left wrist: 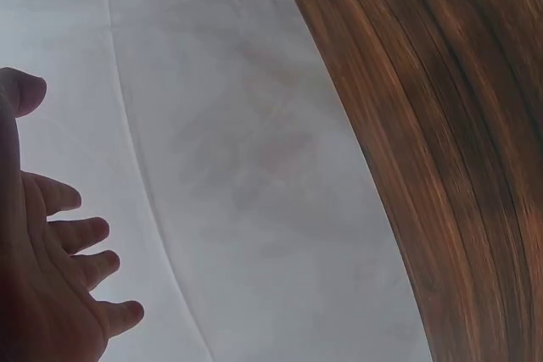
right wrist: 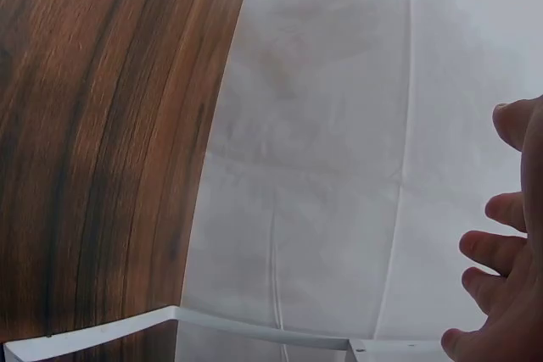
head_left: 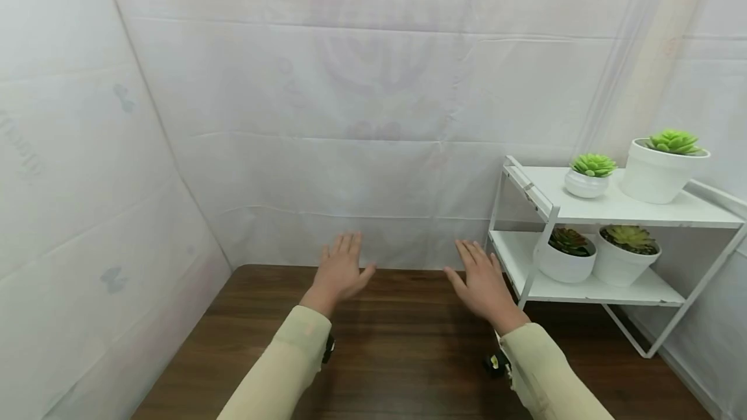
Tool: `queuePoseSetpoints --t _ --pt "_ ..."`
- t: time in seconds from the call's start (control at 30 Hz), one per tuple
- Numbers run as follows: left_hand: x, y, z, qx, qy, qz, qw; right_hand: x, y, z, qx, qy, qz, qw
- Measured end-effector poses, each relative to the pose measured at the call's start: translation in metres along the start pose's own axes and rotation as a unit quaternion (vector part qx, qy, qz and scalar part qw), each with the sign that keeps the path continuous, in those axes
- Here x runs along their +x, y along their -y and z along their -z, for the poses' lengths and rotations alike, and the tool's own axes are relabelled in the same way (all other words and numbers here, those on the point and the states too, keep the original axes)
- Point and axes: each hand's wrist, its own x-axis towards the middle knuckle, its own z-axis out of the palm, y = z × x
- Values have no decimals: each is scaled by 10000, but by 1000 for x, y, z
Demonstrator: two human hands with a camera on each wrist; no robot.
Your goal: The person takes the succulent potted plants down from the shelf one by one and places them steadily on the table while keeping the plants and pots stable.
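Our left hand (head_left: 340, 272) and right hand (head_left: 483, 284) hover above the tabletop (head_left: 403, 358), each grip released and empty; working steadily, we should keep the right one clear of the rack (head_left: 607, 214) near it, where plants (head_left: 662, 174) stand on the right

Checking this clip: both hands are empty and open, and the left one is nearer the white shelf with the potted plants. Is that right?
Not quite: the right hand, not the left hand, is nearer the white shelf, as the head view shows. Both are indeed empty and open.
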Motion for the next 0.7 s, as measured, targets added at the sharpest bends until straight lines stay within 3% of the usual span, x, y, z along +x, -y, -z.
queuePoseSetpoints --t 0.7 --pt "-3 -38 -9 -265 -80 -457 9986 -24 10 17 543 -323 257 9977"
